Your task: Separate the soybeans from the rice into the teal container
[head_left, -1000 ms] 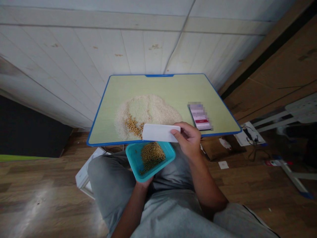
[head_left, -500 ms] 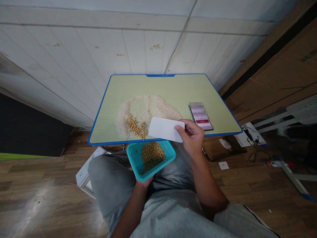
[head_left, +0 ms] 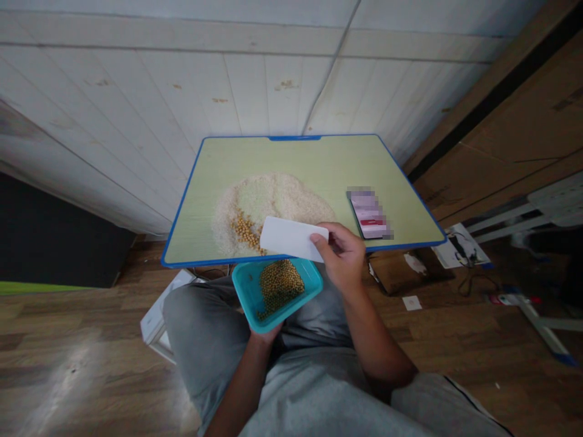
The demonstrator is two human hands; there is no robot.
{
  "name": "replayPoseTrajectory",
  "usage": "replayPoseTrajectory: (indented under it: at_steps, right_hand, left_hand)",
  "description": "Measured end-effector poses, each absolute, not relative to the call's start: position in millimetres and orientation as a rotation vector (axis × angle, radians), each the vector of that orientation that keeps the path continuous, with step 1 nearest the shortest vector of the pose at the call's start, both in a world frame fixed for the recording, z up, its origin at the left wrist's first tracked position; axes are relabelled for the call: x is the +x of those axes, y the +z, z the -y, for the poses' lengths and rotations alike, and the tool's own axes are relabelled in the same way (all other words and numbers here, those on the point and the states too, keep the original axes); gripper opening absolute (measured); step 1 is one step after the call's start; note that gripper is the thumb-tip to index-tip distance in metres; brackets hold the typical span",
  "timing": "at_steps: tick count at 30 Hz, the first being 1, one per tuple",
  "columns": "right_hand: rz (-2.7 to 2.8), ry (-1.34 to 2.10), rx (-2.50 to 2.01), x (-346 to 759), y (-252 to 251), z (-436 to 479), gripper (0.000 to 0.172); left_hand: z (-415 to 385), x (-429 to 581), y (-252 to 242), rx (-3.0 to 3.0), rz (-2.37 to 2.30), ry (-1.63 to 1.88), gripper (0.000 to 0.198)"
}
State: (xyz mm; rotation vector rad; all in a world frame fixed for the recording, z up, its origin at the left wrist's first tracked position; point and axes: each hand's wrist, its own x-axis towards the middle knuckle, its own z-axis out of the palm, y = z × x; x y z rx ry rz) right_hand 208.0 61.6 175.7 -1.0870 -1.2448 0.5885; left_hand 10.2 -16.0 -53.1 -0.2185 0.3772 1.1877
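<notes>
A white card (head_left: 291, 238) is pinched between the thumb and fingers of my right hand (head_left: 342, 252), over the near edge of the table. Just left of the card lies a patch of yellow soybeans (head_left: 245, 229), partly covered by it. White rice grains (head_left: 298, 197) spread around and behind the beans. Below the table edge, my left hand (head_left: 266, 335) holds a turquoise plastic tray (head_left: 243, 297) from underneath, most of its fingers hidden. Inside the tray is a heap of soybeans (head_left: 281, 284).
The small table (head_left: 337, 161) has a pale green top and a blue rim. A phone (head_left: 370, 213) with its screen lit lies on the right side. Behind stands a white panelled wall (head_left: 182, 91); large cardboard boxes (head_left: 505, 121) are at the right.
My right hand has moved the card a little to the left, over part of the soybeans on the table. The tray in my left hand has stayed almost still.
</notes>
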Motion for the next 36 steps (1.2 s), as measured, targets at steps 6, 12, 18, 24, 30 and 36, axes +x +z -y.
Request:
replayPoseTrajectory:
  at_steps: [6,12,18,24,30,36]
  right_hand:
    - [1.33,0.617,-1.045,206.8,175.9,-61.2,0.008]
    - [1.238,0.544,-1.056,209.2,175.8,-61.0,0.01]
    - [1.232,0.502,-1.082,211.0,172.2,-61.8,0.011]
    - [1.26,0.476,-1.087,210.6,171.9,-61.5,0.009]
    - [1.283,0.509,-1.059,209.8,171.6,-60.9,0.007]
    - [1.236,0.53,-1.079,209.4,169.7,-62.3,0.01]
  left_hand:
    - [12.8,10.5,-51.0,-0.242,-0.396,1.165,0.067]
    - [16.0,10.3,-54.0,-0.251,-0.426,1.189,0.067]
    - [17.3,11.0,-60.3,-0.255,-0.458,1.208,0.066]
    - [16.1,10.2,-59.0,-0.25,-0.46,1.188,0.064]
    - [17.1,10.1,-57.9,-0.237,-0.463,1.189,0.065]
    - [18.4,8.3,-62.2,-0.217,-0.438,1.183,0.064]
